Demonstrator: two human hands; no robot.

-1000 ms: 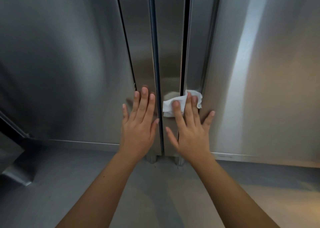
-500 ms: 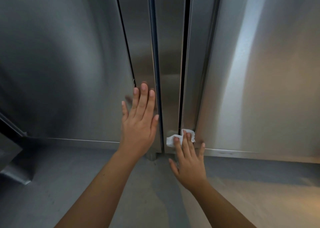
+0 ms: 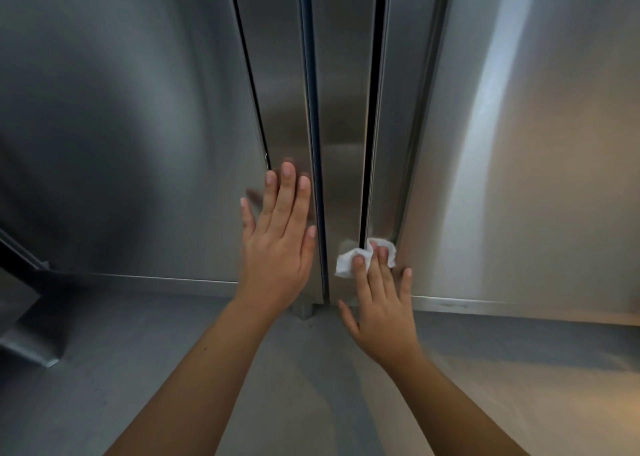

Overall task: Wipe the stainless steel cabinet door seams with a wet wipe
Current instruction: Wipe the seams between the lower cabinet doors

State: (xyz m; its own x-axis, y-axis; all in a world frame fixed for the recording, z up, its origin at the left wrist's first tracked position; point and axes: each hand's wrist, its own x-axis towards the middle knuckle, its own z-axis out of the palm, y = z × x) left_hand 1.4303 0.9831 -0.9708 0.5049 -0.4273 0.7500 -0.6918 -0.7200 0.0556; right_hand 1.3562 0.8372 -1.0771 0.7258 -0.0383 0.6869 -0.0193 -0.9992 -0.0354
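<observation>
1. Pressing the crumpled white wet wipe (image 3: pixel 347 261) against the steel, the right hand (image 3: pixel 381 303) has its fingers straight and slightly spread. It grips nothing, and only the index and middle fingertips pin the wipe.
2. The wipe sits at the low end of the narrow dark vertical seam (image 3: pixel 370 126), beside the brushed stainless steel cabinet door (image 3: pixel 341 109). It is just above the door's bottom edge and near the grey floor (image 3: pixel 104 351).
3. The left hand (image 3: pixel 280 244) lies flat on the neighbouring panel with straight, close fingers and holds nothing. It probably serves as a brace.
4. The step likely goes best with pressure centred on the gap, so the wipe is pushed into it. Strokes should follow the line rather than cross it.
5. The seam's long axis runs up and down and leans slightly in this wide view. The bunched wipe's longer side lies crosswise and straddles the seam.
</observation>
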